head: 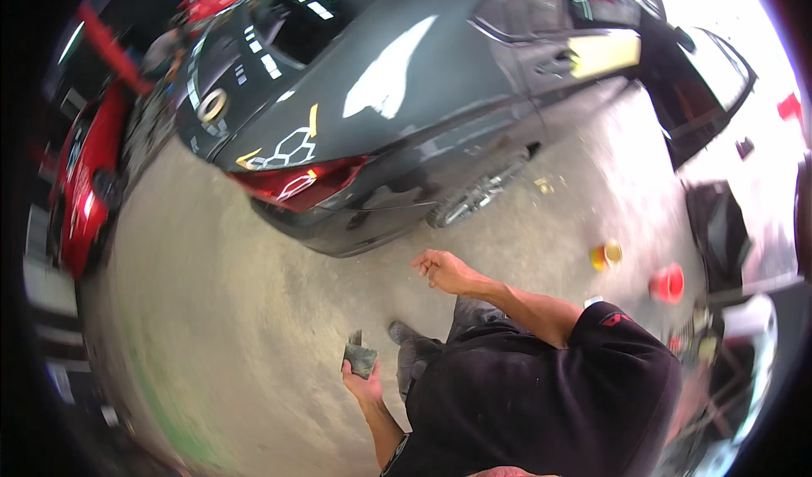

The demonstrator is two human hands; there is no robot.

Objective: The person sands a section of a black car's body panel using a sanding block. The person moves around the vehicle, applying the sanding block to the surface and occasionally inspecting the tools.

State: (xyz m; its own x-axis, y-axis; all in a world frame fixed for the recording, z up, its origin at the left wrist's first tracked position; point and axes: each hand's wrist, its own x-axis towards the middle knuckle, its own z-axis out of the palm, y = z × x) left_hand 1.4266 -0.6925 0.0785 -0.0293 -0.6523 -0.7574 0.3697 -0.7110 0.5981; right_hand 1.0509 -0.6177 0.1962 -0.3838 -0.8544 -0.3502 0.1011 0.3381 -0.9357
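Observation:
My left hand (363, 382) grips a worn dark grey-green piece, probably a sheet of sandpaper (361, 360), with a smaller strip or flap standing up behind it. Held out in front of my body, my right hand (447, 272) is free, its fingers loosely bent and apart. Beyond it stands a dark grey car (438, 90), its rear corner facing me but not touched by either hand. Short strips of yellow masking tape (313, 120) border the red tail light (298, 185). A roll of masking tape (212, 105) rests on the car's rear.
A yellow pot (606, 256) and a red bucket (667, 283) stand on the concrete floor (241, 325) to my right. The dark car door (691, 96) hangs open. A yellow sheet (604, 54) lies against the car's side. Leftward are a red car (95, 179) and another person (163, 51).

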